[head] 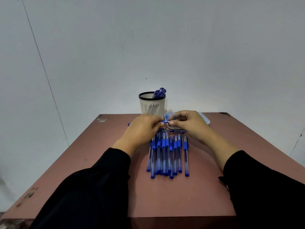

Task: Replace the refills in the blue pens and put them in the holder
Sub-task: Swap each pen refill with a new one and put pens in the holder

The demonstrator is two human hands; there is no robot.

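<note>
— Open bench (92, 154) on the left, bare from the wall edge inward. Same on the right, past the row of pens (167, 156).

— And straight ahead?

— Blocked. Holder (152, 104) upright at the far edge, pens sticking out of its top; shallow tray (206, 120) just beside it on the right. Both hands (143, 128) (188, 124) meeting in front of those, above loose refills (163, 130) and a cap (177, 131).

— Near side?

— Clear bench below the pen ends, between the two sleeves (99, 187).

Clear glossy plastic pens (166, 156), matt reddish table (165, 195), slotted plastic holder (152, 104)
</note>
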